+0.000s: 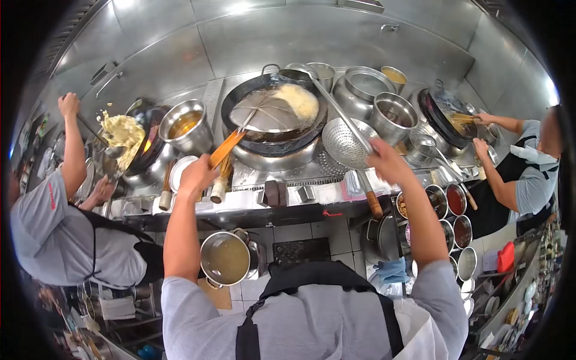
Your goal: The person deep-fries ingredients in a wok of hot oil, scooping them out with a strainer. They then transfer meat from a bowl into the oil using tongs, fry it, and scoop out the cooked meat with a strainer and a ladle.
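Observation:
My left hand (199,175) is closed round the orange wooden handle of a wire skimmer (268,112), whose wide mesh lies in the big black wok (236,99) at the centre. Pale foaming food (298,102) bubbles beside the mesh, at the wok's right. In my right hand (389,161) is the long metal shaft of a ladle (340,111); its head reaches the wok's far rim. A perforated strainer (348,144) rests right of the wok, beneath the ladle shaft.
At left a co-worker (78,234) tosses food in a wok over flame. Another co-worker (516,162) works at a wok on the right. Metal pots (186,127) flank the central wok. Sauce containers (456,199) stand at lower right; a pot of liquid (225,258) is below.

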The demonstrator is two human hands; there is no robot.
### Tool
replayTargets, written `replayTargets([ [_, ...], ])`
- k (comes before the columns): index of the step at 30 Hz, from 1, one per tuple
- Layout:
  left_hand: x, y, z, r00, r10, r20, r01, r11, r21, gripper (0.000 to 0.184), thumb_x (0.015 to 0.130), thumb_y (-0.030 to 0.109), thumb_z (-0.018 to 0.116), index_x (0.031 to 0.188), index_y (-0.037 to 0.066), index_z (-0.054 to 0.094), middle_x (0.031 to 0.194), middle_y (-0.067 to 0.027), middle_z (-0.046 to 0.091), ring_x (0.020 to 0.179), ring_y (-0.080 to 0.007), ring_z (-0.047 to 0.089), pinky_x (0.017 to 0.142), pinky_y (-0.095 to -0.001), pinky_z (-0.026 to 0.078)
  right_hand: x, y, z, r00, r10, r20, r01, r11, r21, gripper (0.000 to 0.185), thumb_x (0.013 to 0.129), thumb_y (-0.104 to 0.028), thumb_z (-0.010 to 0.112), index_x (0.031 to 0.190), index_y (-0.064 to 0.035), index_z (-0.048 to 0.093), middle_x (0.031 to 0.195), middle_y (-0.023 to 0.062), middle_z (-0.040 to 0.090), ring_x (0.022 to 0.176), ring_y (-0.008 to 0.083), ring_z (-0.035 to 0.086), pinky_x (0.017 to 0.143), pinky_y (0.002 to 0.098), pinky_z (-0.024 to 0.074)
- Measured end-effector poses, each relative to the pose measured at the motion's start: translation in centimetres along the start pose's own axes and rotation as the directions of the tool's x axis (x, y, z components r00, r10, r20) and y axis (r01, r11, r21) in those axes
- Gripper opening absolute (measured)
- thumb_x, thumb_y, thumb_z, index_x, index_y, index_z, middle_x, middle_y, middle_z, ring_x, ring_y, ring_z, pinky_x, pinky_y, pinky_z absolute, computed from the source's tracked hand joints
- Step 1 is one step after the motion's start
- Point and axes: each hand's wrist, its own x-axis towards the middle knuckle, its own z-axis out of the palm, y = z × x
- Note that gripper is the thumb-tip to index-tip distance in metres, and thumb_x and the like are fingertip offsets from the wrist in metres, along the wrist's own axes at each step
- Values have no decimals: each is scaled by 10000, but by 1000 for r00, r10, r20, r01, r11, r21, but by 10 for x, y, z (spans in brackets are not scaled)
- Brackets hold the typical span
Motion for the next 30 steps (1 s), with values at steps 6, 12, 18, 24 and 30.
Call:
replayTargets([
  [6, -19, 26, 3, 998, -24, -51, 23, 1000, -21, 397, 796, 370, 669, 1020, 46, 617, 904, -180, 685, 890, -351, 653, 787, -448, 480, 144, -17, 20, 985, -171, -12, 118, 726, -678, 398, 842, -137, 522, 1225, -31, 502, 1024, 187, 647, 904, 339, 638, 773, 442, 495],
  [12, -47, 30, -25, 997, -65, -30, 65, 998, 12, 403, 836, 403, 660, 1040, 56, 643, 934, -172, 689, 907, -344, 653, 799, -443, 476, 170, -28, 43, 990, -144, 1, 83, 568, -819, 356, 862, -110, 479, 1211, -51, 515, 1118, 209, 635, 1054, 374, 608, 882, 480, 478],
  [18, -47, 14, -41, 992, -31, -122, 42, 995, 95, 375, 819, 368, 680, 1021, 54, 649, 925, -159, 686, 901, -350, 649, 779, -456, 486, 148, -12, 38, 993, -114, 39, 93, 515, -852, 345, 878, -104, 484, 1218, -48, 508, 1102, 186, 650, 1040, 349, 626, 863, 466, 495],
  [24, -29, -2, -49, 959, 128, -254, -49, 953, 298, 378, 804, 315, 700, 1060, 56, 597, 903, -166, 674, 813, -347, 664, 701, -457, 520, 128, 7, 28, 996, -94, 6, 52, 490, -870, 364, 882, -114, 503, 1242, -61, 500, 1071, 168, 662, 1008, 334, 644, 839, 452, 512],
  [30, -5, 6, -40, 913, 107, -394, 5, 962, 273, 409, 795, 302, 711, 1079, 40, 577, 942, -190, 666, 834, -374, 660, 719, -456, 525, 110, 25, 16, 996, -89, -5, 38, 483, -875, 431, 858, -91, 528, 1284, -99, 466, 1017, 160, 674, 958, 330, 662, 793, 462, 527],
])
